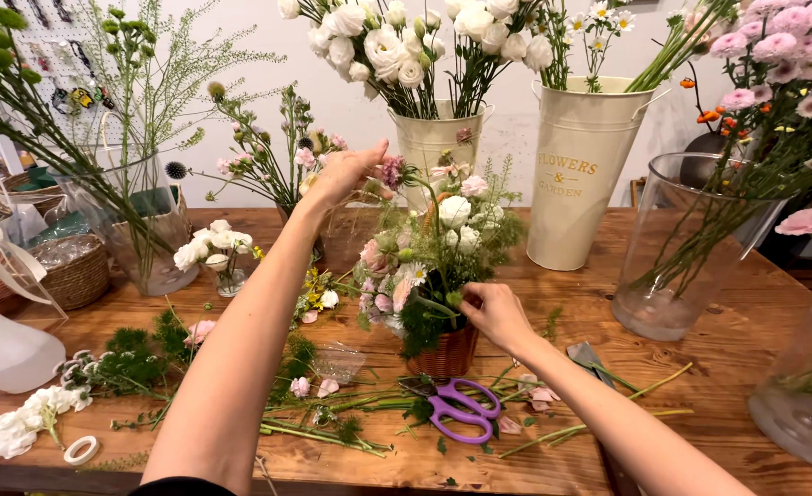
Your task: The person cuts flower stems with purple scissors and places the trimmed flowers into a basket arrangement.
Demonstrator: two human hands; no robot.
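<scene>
On a wooden surface (700,340) littered with cut stems, our left hand (346,173) has its fingers pinched on a pink bloom at upper centre, its stem pointing down into the arrangement (424,257). Our right hand (493,312) grips the basket rim, fingers curled. Pushing hard could snap the upright stem or tip the basket toward the purple scissors (456,404).

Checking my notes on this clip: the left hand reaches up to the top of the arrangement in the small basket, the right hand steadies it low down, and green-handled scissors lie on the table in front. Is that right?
Not quite: the scissors have purple handles, not green. The head view shows them lying on the wooden table in front of the small basket. The rest holds: the left hand reaches the top of the arrangement, and the right hand steadies it low down.
</scene>
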